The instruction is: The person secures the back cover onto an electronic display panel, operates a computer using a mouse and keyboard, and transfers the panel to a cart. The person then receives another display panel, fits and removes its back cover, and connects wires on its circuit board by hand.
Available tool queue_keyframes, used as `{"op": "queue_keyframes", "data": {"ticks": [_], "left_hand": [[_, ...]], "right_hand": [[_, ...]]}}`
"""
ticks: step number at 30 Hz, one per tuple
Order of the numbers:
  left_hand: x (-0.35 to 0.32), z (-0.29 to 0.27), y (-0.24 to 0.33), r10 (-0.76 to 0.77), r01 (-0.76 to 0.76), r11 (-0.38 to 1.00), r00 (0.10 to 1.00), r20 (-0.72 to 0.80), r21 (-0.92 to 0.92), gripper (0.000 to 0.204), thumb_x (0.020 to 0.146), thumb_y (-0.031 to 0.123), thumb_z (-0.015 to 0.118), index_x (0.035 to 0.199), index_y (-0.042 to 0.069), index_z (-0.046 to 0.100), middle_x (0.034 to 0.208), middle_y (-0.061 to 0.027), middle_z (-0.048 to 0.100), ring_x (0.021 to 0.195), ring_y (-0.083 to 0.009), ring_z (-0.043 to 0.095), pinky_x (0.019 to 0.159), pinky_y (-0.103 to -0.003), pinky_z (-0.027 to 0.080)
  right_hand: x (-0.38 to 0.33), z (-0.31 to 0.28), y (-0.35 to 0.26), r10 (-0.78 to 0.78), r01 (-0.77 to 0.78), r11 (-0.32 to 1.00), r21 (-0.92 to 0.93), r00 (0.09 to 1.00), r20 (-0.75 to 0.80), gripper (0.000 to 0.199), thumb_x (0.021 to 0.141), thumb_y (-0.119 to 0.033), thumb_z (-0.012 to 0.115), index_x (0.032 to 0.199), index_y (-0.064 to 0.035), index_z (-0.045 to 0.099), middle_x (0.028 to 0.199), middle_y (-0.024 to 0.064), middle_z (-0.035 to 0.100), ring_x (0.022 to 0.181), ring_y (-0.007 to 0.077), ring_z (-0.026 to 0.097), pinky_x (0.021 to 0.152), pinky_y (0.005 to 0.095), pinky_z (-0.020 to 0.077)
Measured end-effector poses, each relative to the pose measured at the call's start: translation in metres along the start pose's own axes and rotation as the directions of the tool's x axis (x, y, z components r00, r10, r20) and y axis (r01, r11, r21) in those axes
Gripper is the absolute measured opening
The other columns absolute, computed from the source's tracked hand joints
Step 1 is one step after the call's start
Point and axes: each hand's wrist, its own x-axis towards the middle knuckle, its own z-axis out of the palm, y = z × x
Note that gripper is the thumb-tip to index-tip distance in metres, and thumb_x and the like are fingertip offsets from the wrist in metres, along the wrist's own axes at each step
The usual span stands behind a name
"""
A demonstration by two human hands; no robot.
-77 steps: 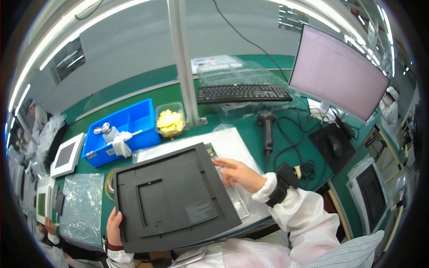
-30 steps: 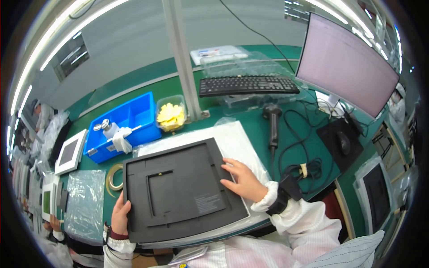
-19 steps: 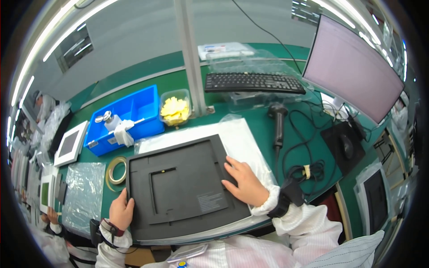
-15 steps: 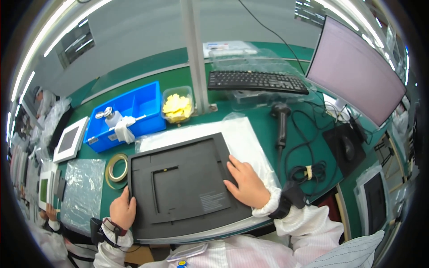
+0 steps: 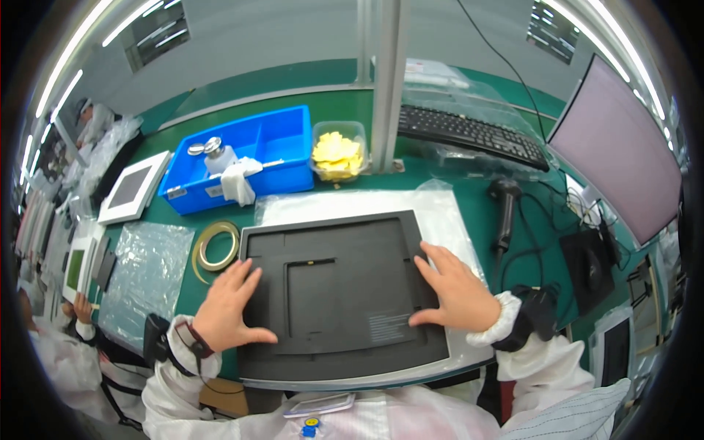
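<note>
**Both my hands flat on a dark panel at a green workbench**

Head camera, looking down: A large, flat, dark grey rectangular panel lies face-down in front of me on a pale sheet that covers the green bench. My left hand rests on the panel's left edge, fingers spread wide and pointing away from me, thumb lying along the surface. My right hand rests on its right edge, fingers likewise splayed and pressed flat. Neither hand is closed round anything; both simply lie on the panel.

The panel looks rigid and thin, with a raised rectangular outline moulded into its back. I judge it fairly light but broad and awkward, with a smooth face that could slip; the side edges, where my hands already sit, seem the safest places to take hold, since whatever faces down may be fragile.

Behind the panel, a blue bin holds a white bottle with metal caps and a crumpled white cloth. Beside it, a small clear tub is filled with yellow pieces. A roll of yellowish tape lies left of the panel. A keyboard, a handheld scanner and a monitor stand to the right.
</note>
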Motion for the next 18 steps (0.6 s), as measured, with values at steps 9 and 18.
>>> {"op": "queue_keyframes", "data": {"ticks": [9,18], "left_hand": [[0.014,-0.001,0.005,0.097,-0.130,0.987,0.948,0.302,0.091,0.127,0.043,0.071,0.071,0.133,-0.005,0.025,0.133,-0.0346,0.025,0.125,-0.0513,0.021,0.103,-0.054,0.019],[0.020,-0.005,0.012,0.049,-0.090,0.989,0.950,0.310,0.119,0.126,0.040,0.070,0.071,0.130,-0.008,0.029,0.131,-0.0338,0.029,0.125,-0.0451,0.028,0.103,-0.052,0.022]], "right_hand": [[0.013,-0.013,0.002,-0.139,0.137,0.990,0.036,0.904,0.405,0.114,0.042,-0.051,0.082,0.124,0.0124,0.033,0.133,0.0373,0.020,0.126,0.0489,0.022,0.103,0.0452,0.0254],[0.022,-0.021,-0.007,-0.047,0.095,0.992,-0.084,0.893,0.448,0.110,0.041,-0.048,0.082,0.124,0.0100,0.038,0.134,0.0321,0.025,0.128,0.0424,0.025,0.102,0.0458,0.0279]]}}
